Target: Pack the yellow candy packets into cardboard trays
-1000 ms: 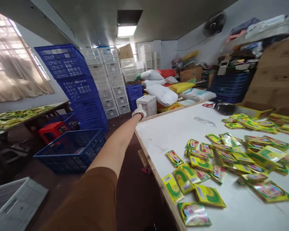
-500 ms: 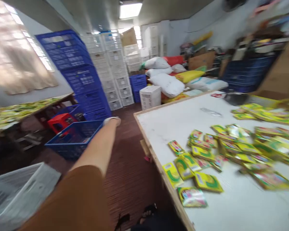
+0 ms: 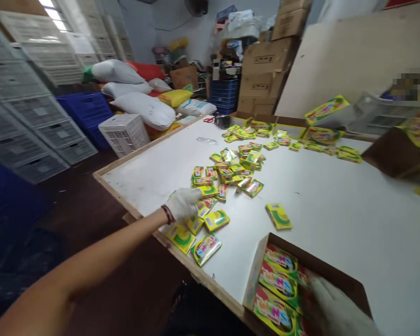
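Head view: white-gloved left hand [image 3: 184,204] over flat yellow-green packets [image 3: 217,220], centre of frame.
Its grip cannot be told, nor that of the blurred, white-gloved right hand [image 3: 338,305] inside the open brown cardboard box [image 3: 257,273], lower right, among more packets.

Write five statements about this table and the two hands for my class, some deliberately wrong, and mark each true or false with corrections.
1. The left hand is at the loose packets. True.
2. Both hands are bare. False: the left and the right hand wear pale gloves.
3. The open box holds packets with colourful lettering. True.
4. The red scissors lie inside the open box. False: the red scissors lie near the far edge of the table.
5. White sacks are piled beyond the table. True.
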